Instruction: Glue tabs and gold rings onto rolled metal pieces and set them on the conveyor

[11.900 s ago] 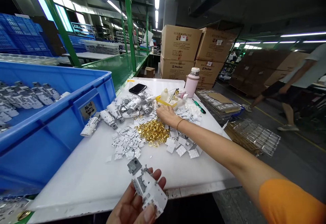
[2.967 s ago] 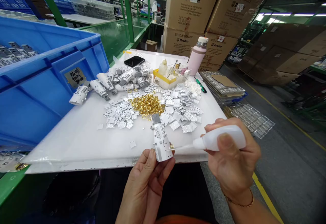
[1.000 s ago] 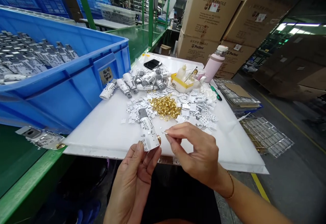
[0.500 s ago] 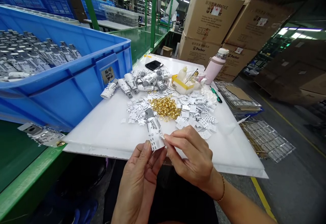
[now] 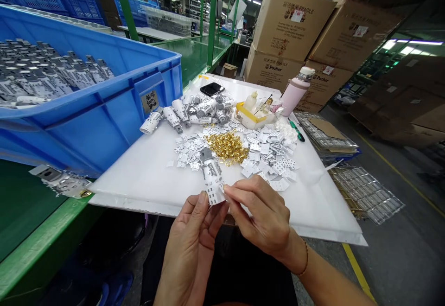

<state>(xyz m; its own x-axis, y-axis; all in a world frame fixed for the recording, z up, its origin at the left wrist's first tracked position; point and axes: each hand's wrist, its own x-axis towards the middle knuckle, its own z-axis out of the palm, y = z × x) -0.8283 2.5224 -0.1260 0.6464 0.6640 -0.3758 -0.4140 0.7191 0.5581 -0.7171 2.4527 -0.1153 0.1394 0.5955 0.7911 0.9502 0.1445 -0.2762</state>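
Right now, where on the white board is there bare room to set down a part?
Bare board lies between the crate and the tags, and right of the tags by the right edge. Crowded: the rings, tags and folded parts.

1. The left hand (image 5: 189, 250) holds a rolled white and gray metal piece (image 5: 212, 178) up by its low end.
2. The right hand (image 5: 264, 218) pinches the edge of the metal piece with its fingertips (image 5: 227, 190).
3. Just past the hands, on a white board (image 5: 139, 190), lie gold rings (image 5: 226, 147) in a pile.
4. Small white metal squares (image 5: 267, 157) lie all around the gold rings.
5. More rolled pieces (image 5: 205, 110) lie in a bunch near a black phone (image 5: 212, 89).
6. A yellow-edged tray (image 5: 250, 117) sits beside a pink bottle (image 5: 295, 90).
7. To the left, a blue crate (image 5: 104, 97) holds rows of gray metal parts (image 5: 45, 69).
8. Big cardboard boxes (image 5: 292, 23) are stacked behind the board.
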